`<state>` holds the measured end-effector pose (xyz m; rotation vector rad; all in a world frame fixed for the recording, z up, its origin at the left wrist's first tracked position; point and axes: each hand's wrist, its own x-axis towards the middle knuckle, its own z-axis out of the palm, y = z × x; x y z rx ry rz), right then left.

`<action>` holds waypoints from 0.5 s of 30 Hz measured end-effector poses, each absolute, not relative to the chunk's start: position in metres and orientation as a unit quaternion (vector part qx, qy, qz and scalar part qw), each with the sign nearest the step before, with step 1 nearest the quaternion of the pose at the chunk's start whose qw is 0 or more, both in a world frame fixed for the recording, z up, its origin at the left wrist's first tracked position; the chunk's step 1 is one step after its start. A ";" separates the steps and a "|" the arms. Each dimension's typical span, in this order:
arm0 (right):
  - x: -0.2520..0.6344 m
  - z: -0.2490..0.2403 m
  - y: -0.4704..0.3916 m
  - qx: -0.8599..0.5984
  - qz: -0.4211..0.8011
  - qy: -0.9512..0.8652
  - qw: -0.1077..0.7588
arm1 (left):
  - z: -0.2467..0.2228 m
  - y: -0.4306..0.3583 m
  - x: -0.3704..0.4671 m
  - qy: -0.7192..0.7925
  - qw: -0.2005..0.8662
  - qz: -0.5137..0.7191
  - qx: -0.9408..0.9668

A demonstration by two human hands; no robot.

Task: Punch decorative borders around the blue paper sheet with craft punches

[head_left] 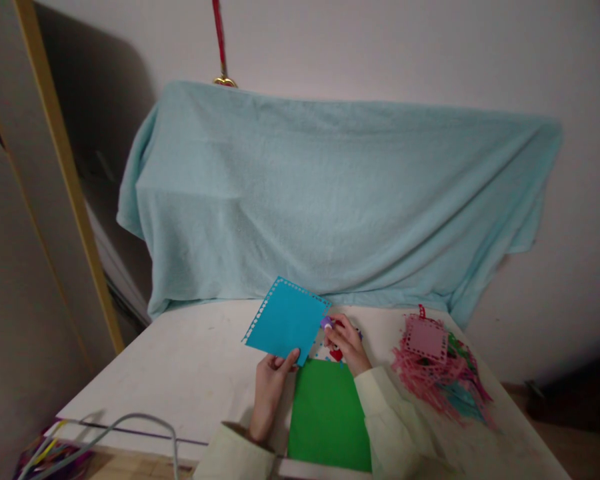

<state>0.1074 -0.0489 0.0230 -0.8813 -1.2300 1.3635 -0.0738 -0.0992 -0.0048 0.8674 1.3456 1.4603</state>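
Note:
My left hand [275,383] is closed on the near corner of a square blue sheet of paper [287,320], thumb on top. Rows of small punched holes run along the sheet's two far edges. At the sheet's right corner, my right hand [346,340] has its fingers closed on a small purple paper punch [326,323], mostly hidden by the fingers. Under that hand lie a small red object [336,355] and scattered blue paper bits. A green sheet of paper [327,413] lies flat between my forearms.
On the right of the white table [190,353] is a heap of pink paper shreds [420,383], topped by a pink square with a holed border [427,339]. A light blue towel [330,193] drapes behind. A grey cable [145,417] loops over the table's front left edge.

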 end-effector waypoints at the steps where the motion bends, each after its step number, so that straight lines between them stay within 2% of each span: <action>1: 0.108 0.023 -0.049 -0.365 0.571 -0.517 0.523 | -0.006 -0.099 -0.074 0.545 0.470 0.595 0.358; 8: 0.108 0.022 -0.046 -0.365 0.573 -0.520 0.518 | -0.018 -0.098 -0.075 0.537 0.483 0.550 0.419; 15: 0.109 0.023 -0.047 -0.368 0.584 -0.513 0.510 | -0.016 -0.104 -0.067 0.575 0.439 0.547 0.420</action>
